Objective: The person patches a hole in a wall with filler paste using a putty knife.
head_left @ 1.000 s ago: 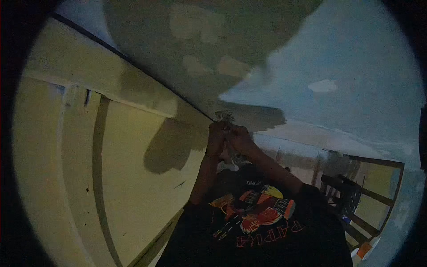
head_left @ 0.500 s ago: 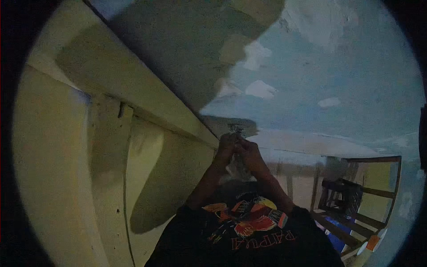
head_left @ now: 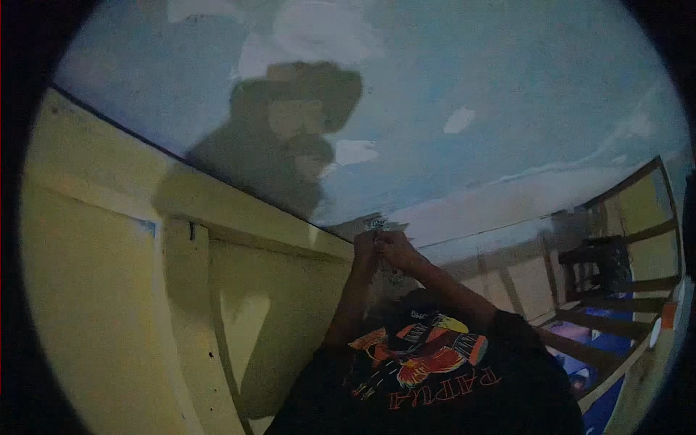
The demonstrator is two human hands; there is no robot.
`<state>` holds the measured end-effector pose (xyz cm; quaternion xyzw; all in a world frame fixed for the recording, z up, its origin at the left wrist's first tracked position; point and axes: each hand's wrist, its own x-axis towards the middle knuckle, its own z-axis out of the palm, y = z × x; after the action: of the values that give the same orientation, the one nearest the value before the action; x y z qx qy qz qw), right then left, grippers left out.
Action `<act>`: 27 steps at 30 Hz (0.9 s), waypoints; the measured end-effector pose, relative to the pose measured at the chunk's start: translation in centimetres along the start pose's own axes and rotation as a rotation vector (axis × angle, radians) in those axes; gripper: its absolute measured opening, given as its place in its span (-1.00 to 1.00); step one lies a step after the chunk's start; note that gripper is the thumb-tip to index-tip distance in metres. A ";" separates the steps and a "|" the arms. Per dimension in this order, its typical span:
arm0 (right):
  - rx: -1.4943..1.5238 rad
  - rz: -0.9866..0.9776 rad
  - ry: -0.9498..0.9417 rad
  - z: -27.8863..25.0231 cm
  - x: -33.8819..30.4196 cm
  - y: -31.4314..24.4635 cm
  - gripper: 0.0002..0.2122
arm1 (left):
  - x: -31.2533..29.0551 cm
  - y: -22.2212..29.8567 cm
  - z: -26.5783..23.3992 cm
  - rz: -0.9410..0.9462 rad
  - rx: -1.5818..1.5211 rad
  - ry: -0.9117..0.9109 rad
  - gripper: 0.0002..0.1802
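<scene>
Both arms are raised in front of me, and the hands meet close together where the yellow wooden wall meets the blue painted surface. My left hand is closed, its fingers pressed toward the other hand. Against it, my right hand is closed too. Just beyond the fingertips is a small, pale, tangled-looking thing, blurred and too dim to name. What the fingers pinch is hidden between the hands.
To the left runs a yellow wooden beam above yellow panels. A blue surface with white patches spreads above, bearing a dark shadow. A dark wooden slatted frame stands at the right, with blue material behind it.
The view has shifted, and the beam now lies flatter. The large shadow has moved left and looks smaller. My hands stay together at the same spot beside the beam.
</scene>
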<state>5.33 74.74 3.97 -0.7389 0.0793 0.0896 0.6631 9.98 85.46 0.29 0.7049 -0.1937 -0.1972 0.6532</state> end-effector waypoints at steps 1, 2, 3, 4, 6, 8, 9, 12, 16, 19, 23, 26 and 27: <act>0.008 -0.009 0.002 0.5 0.1 -0.3 -0.69 | -0.2 -0.6 -0.5 0.004 0.012 -0.002 -0.81; -0.047 0.029 -0.018 0.5 -0.2 -1.0 -0.67 | -0.3 -1.0 -0.2 -0.192 -0.249 0.165 -0.83; -0.104 0.067 -0.040 0.5 -0.5 -1.8 -0.65 | -0.3 -1.4 -0.2 -0.387 -0.512 0.334 -0.85; -0.101 0.076 -0.045 0.7 -1.7 -2.1 -0.65 | -1.2 -1.0 0.2 -0.397 -0.513 0.339 -0.85; -0.083 0.170 0.030 0.1 -2.9 -3.3 -0.63 | -1.2 1.4 1.4 -0.422 -0.463 0.275 -0.84; -0.004 0.182 0.031 0.2 -2.9 -3.5 -0.64 | -1.3 0.1 1.2 -0.446 -0.464 0.292 -0.85; 0.074 0.198 0.028 0.4 -2.6 -3.5 -0.65 | -1.2 -0.8 0.9 -0.473 -0.467 0.310 -0.85; -0.280 -0.023 0.093 2.4 2.5 7.8 -0.66 | -0.4 -3.7 0.1 -0.435 -0.306 0.172 -0.84; -0.258 -0.250 -0.004 1.2 -1.1 1.9 -0.67 | -1.5 -1.8 0.0 -0.001 0.214 0.205 -0.83; 0.022 0.090 -0.093 1.1 -0.3 0.8 -0.69 | -1.1 -1.0 -0.5 0.108 0.556 0.056 -0.83; -0.170 -0.140 0.031 1.5 0.3 1.4 -0.72 | -0.9 -0.5 0.2 -0.414 -0.479 0.268 -0.70; -0.001 -0.011 -0.008 0.7 -2.3 -3.3 -0.74 | -1.6 -0.4 -0.5 -0.309 -0.259 0.208 -0.74; -0.006 0.047 -0.003 0.2 -2.8 -4.0 -0.74 | -1.3 -0.7 -0.3 -0.144 -0.133 0.094 -0.77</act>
<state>3.55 75.41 8.51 -0.7386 0.0955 0.1065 0.6588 9.01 86.49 -0.33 0.6807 -0.0982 -0.2229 0.6909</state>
